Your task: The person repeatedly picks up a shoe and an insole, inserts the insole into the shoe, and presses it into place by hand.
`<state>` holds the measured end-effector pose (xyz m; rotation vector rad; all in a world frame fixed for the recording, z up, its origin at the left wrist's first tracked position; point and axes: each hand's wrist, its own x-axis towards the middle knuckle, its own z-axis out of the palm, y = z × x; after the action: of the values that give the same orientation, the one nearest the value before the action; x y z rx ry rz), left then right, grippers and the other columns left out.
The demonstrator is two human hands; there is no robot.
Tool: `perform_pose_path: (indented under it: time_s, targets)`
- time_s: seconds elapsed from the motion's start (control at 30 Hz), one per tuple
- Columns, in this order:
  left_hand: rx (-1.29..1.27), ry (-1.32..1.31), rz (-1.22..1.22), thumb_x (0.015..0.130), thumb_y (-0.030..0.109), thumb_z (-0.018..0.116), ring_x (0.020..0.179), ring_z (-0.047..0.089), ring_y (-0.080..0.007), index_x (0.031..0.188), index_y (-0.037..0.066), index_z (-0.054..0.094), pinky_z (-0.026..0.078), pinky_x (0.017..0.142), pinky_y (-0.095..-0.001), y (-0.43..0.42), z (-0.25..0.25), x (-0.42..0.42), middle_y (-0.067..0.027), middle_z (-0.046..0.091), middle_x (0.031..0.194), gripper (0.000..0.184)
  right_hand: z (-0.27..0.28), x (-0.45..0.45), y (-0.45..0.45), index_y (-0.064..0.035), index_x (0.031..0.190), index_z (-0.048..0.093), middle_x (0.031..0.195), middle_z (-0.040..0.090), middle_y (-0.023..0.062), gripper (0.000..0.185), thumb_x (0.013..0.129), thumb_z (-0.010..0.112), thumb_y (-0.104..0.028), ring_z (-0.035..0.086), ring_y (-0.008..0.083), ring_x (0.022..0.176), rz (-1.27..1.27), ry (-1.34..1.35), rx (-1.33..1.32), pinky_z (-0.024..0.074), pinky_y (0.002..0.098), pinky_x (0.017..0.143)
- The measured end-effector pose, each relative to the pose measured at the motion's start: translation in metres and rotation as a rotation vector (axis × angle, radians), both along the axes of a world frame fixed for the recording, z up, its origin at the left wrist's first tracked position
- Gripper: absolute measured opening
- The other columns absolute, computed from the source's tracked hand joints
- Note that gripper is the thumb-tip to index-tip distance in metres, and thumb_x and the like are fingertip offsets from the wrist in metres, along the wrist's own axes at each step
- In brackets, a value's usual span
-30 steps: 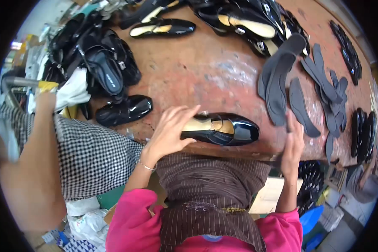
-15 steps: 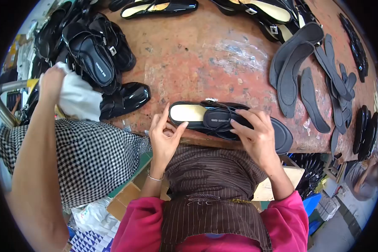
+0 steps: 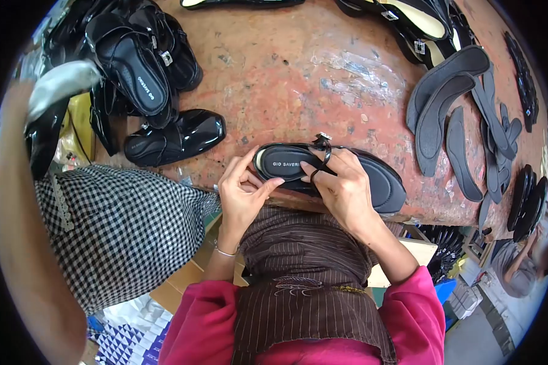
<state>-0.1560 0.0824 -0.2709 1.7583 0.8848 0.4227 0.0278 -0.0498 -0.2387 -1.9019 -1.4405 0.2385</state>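
Observation:
A glossy black shoe lies near the table's front edge, heel to the left, with a jewelled buckle on its strap. My left hand grips the heel between thumb and fingers. In my right hand is a black padded insole with silver lettering. Its narrow end runs under the strap into the heel, where a sliver of cream lining shows. The broad rounded end sticks out to the right of my right hand. The shoe's toe is mostly hidden by the insole and hand.
Loose dark insoles lie at right. Black shoes are piled at left, and others with cream linings stand along the back. A co-worker's blurred arm is close on my left, with a white cloth at the hand.
The insole has slid left into the heel, covering most of the cream lining. My right hand moved left with it. The co-worker's arm and white cloth moved left and up.

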Motion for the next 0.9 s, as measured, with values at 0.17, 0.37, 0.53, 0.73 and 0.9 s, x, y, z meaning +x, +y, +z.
perform_pose_path:
  time_s: [0.17, 0.37, 0.53, 0.73, 0.9]
  targets:
    - [-0.069, -0.016, 0.072, 0.083, -0.001, 0.081, 0.066, 0.061, -0.0032, 0.13, -0.009, 0.059, 0.057, 0.05, -0.0186, 0.0, 0.004, 0.007, -0.0053, 0.059, 0.1, 0.052, 0.0, -0.006, 0.007, -0.0027, 0.093, 0.078, 0.102, 0.072, 0.0149, 0.017, 0.077, 0.078, -0.009, 0.066, 0.0292, 0.093, 0.008, 0.01, -0.061, 0.054, 0.0398, 0.086]
    - [-0.181, -0.023, 0.216, 0.085, 0.002, 0.081, 0.061, 0.061, -0.003, 0.116, -0.008, 0.064, 0.051, 0.047, -0.0181, -0.002, 0.004, 0.018, -0.0039, 0.062, 0.084, 0.037, -0.004, -0.008, 0.008, -0.0013, 0.094, 0.078, 0.111, 0.07, 0.0162, 0.018, 0.077, 0.077, -0.008, 0.065, 0.0279, 0.093, 0.021, -0.028, -0.054, 0.0541, 0.0399, 0.085]
    - [-0.287, -0.134, 0.226, 0.091, 0.0, 0.073, 0.061, 0.064, -0.0065, 0.105, -0.005, 0.062, 0.056, 0.048, -0.0193, 0.005, -0.003, 0.021, -0.0053, 0.066, 0.086, 0.019, -0.01, -0.005, 0.009, 0.0039, 0.106, 0.073, 0.131, 0.063, 0.0206, 0.028, 0.081, 0.072, -0.008, 0.061, 0.0335, 0.12, 0.24, -0.085, -0.028, 0.0531, 0.0407, 0.097]
    - [-0.211, -0.086, 0.237, 0.099, 0.007, 0.065, 0.053, 0.06, -0.0074, 0.097, -0.004, 0.062, 0.052, 0.043, -0.0216, 0.006, -0.001, 0.027, -0.0047, 0.065, 0.077, 0.011, -0.013, 0.007, 0.025, -0.0007, 0.128, 0.066, 0.135, 0.064, 0.0145, 0.043, 0.087, 0.057, -0.01, 0.05, 0.0258, 0.139, 0.528, 0.027, -0.152, 0.0495, 0.0378, 0.106]
    - [-0.114, -0.006, 0.224, 0.101, 0.011, 0.064, 0.045, 0.057, -0.0083, 0.092, -0.003, 0.061, 0.047, 0.037, -0.0224, 0.009, 0.001, 0.03, -0.005, 0.064, 0.071, 0.017, -0.001, 0.003, -0.001, -0.0057, 0.122, 0.072, 0.13, 0.068, 0.0118, 0.039, 0.087, 0.056, -0.012, 0.061, 0.0249, 0.126, 0.341, -0.181, -0.257, 0.0438, 0.0394, 0.111]
